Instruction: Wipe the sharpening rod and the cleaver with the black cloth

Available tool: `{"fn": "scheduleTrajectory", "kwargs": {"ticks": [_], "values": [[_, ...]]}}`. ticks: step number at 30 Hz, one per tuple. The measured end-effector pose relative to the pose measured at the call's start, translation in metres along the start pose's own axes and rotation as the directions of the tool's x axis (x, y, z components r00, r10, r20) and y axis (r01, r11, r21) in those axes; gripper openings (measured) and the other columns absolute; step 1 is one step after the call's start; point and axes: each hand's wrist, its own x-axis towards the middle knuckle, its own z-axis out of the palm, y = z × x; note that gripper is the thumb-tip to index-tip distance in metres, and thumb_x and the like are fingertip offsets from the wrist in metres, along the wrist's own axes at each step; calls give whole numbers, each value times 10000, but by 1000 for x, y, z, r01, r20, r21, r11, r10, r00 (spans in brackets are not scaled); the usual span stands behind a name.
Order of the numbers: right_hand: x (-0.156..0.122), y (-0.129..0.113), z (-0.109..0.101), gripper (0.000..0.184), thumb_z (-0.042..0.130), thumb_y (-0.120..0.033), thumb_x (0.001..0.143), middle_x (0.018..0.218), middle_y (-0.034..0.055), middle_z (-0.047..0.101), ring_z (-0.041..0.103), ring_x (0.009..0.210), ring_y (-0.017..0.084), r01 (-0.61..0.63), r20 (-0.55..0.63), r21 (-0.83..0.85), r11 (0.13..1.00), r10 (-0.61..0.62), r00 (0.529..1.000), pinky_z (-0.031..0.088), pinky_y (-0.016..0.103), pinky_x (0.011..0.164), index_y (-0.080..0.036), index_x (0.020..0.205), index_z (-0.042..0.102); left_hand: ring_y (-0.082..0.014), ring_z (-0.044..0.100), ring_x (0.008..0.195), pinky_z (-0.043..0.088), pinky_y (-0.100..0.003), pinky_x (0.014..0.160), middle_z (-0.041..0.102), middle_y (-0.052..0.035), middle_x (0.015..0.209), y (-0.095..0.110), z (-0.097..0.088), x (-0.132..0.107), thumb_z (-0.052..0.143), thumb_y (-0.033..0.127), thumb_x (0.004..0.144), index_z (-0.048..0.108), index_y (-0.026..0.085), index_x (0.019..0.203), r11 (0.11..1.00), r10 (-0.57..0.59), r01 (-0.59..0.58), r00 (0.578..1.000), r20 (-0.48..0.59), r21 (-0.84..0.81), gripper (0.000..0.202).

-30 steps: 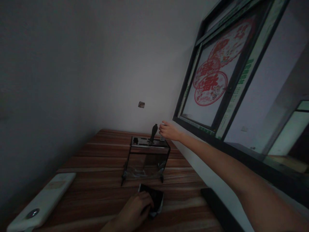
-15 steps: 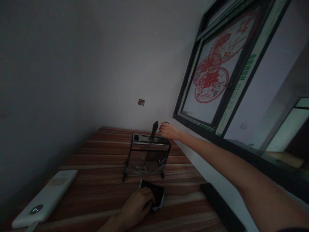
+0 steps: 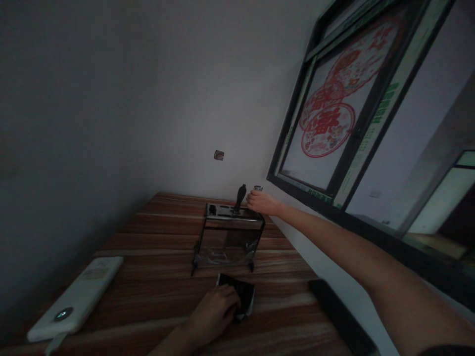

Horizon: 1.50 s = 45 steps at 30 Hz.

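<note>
Rack: we see a clear-walled rack [image 3: 227, 244], upright on dark feet, slotted metal top, mid-counter [image 3: 159, 277].
Handle: black handle [image 3: 240, 197], leaning slightly in a top slot.
Capped piece: small silver-capped piece [image 3: 257, 188], at the rack's 1 o'clock corner, above our right hand [image 3: 261, 202]; its lower part is hidden.
Pad: black folded pad [image 3: 244, 295], flat, at the rack's 6 o'clock, partly under our left hand [image 3: 213, 316].
</note>
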Motion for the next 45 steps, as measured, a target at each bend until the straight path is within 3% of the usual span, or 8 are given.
{"fn": "scheduleTrajectory", "kwargs": {"ticks": [14, 24, 29, 32, 35, 39, 42, 45], "values": [[-17, 48, -18, 212, 400, -88, 876, 892, 62, 628, 533, 870, 180, -43, -57, -78, 996, 38, 998, 338, 344, 878, -171, 878, 595, -157, 532, 918, 404, -243, 804, 597, -5, 965, 2, -1, 0, 458, 39, 782, 597, 226, 900, 999, -10, 9, 999, 33, 36, 261], [-66, 102, -65, 261, 342, -105, 897, 868, 25, 616, 523, 877, 181, -282, -20, -140, 949, 282, 959, 352, 408, 875, -212, 882, 580, -165, 537, 929, 409, -254, 822, 592, -18, 967, 2, -4, 1, 459, 52, 793, 600, 216, 916, 999, 8, -10, 999, 47, 35, 249], [-103, 106, -86, 259, 328, -95, 891, 881, 37, 608, 522, 879, 189, -417, -21, -190, 889, 421, 907, 343, 427, 889, -201, 924, 562, -159, 534, 907, 409, -250, 804, 584, -16, 944, 1, -1, 0, 443, 56, 804, 596, 211, 902, 999, 20, -21, 999, 30, 37, 239], [-127, 92, -92, 309, 259, -107, 904, 900, 82, 612, 526, 868, 220, -531, -1, -184, 827, 540, 842, 340, 453, 866, -184, 962, 552, -161, 533, 903, 408, -249, 791, 583, -18, 945, 0, -1, 0, 440, 62, 809, 592, 210, 904, 999, 26, -27, 999, 30, 40, 232], [-151, 66, -95, 315, 243, -227, 926, 826, 122, 607, 542, 764, 258, -633, 3, -162, 757, 642, 767, 385, 446, 719, -159, 946, 550, -165, 534, 899, 408, -249, 785, 582, -19, 942, 1, -2, -1, 436, 66, 812, 592, 208, 909, 999, 24, -26, 999, 42, 43, 232], [-176, 16, -104, 396, 257, -460, 909, 811, 125, 619, 563, 731, 270, -794, -7, -7, 608, 794, 608, 403, 401, 637, -192, 960, 544, -162, 531, 903, 405, -246, 790, 580, -13, 951, 0, -3, -1, 441, 68, 816, 589, 213, 912, 999, 29, -31, 999, 45, 40, 228], [-183, -37, -115, 388, 320, -491, 884, 895, 134, 629, 593, 748, 283, -899, 114, 212, 382, 904, 411, 428, 389, 621, -185, 1027, 511, -160, 529, 911, 402, -245, 801, 578, -8, 955, 1, -3, -1, 447, 66, 819, 586, 216, 915, 999, 33, -35, 998, 45, 41, 226], [-178, -100, -125, 306, 393, -458, 861, 861, 80, 630, 609, 743, 255, -853, 240, 513, 101, 937, 255, 458, 356, 630, -220, 1028, 490, -155, 530, 915, 404, -243, 805, 574, -10, 964, 4, -5, -2, 438, 72, 831, 582, 216, 933, 999, 30, -32, 998, 56, 43, 228]]}}
